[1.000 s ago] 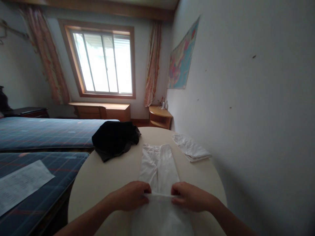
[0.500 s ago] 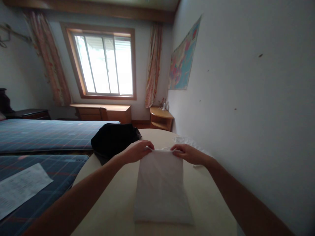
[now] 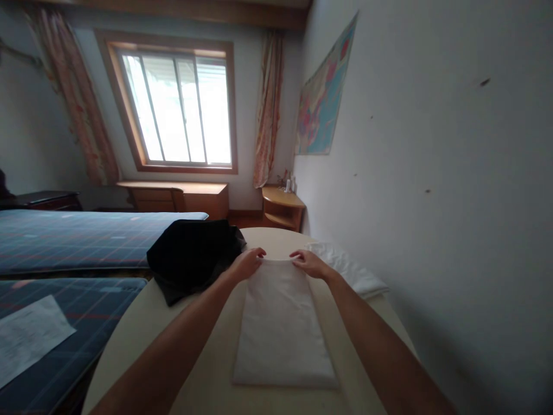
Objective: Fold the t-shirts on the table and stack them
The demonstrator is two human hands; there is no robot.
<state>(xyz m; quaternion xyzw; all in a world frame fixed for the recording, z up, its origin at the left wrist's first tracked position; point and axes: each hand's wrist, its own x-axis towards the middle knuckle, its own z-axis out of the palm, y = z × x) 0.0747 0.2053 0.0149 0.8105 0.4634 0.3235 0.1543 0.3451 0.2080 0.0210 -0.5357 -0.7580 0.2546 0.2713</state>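
Observation:
A folded white cloth garment (image 3: 283,328) lies flat on a round cream table (image 3: 207,380). Its shape is a long panel, a little wider at the near end, with light wrinkles on top. My left hand (image 3: 249,264) pinches the far left corner between thumb and fingers. At the far right corner, my right hand (image 3: 311,265) has its fingers closed on the same edge. A black cloth item (image 3: 194,253) sits bunched beside my left hand. Crumpled white fabric (image 3: 352,268) rests to the right, beyond my right forearm.
Two plaid mattresses (image 3: 86,239) stand left of the table, the nearer with a paper sheet (image 3: 37,331) on it. A white wall (image 3: 432,242) runs close along the right. Behind are a wooden desk (image 3: 203,196) and a corner shelf (image 3: 283,199) under the window.
My hands have come closer together along the garment's far edge, which now looks smoother and flatter. The view has shifted slightly, showing more of the crumpled white fabric.

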